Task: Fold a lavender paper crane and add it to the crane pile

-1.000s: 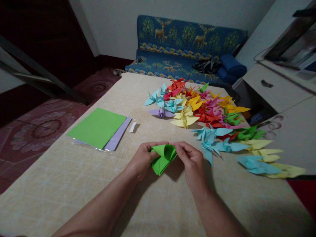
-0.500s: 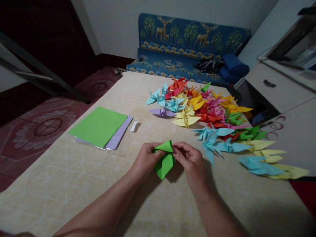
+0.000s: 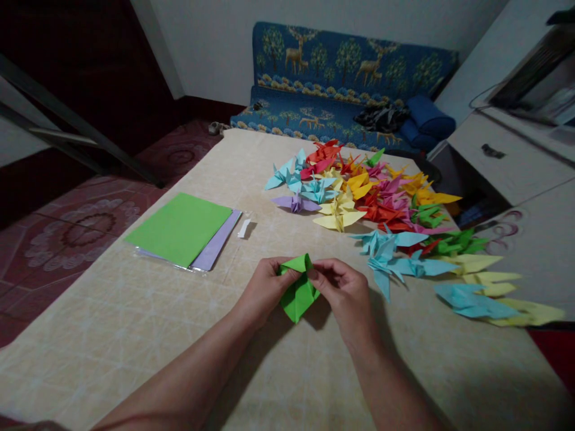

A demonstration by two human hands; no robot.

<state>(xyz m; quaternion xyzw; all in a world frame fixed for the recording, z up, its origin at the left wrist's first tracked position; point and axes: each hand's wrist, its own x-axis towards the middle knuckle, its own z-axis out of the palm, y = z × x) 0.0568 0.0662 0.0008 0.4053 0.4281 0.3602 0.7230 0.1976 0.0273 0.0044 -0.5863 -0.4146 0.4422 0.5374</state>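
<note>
A partly folded green paper [image 3: 297,292] is held just above the beige table [image 3: 135,335], near its middle. My left hand [image 3: 263,290] pinches its left side with closed fingers. My right hand [image 3: 344,293] pinches the right side at the top fold, fingers closed too. The paper's pointed lower end hangs toward me between the two hands.
A stack of flat sheets, green on top of lilac [image 3: 182,230], lies to the left with a small white scrap [image 3: 243,228] beside it. Several folded paper cranes [image 3: 372,206] in many colours spread across the right half. A blue patterned sofa [image 3: 341,84] and a white cabinet [image 3: 516,197] stand beyond.
The opened green fold has been closed up into a narrower, pointed shape, and both hands have drawn closer together around its top.
</note>
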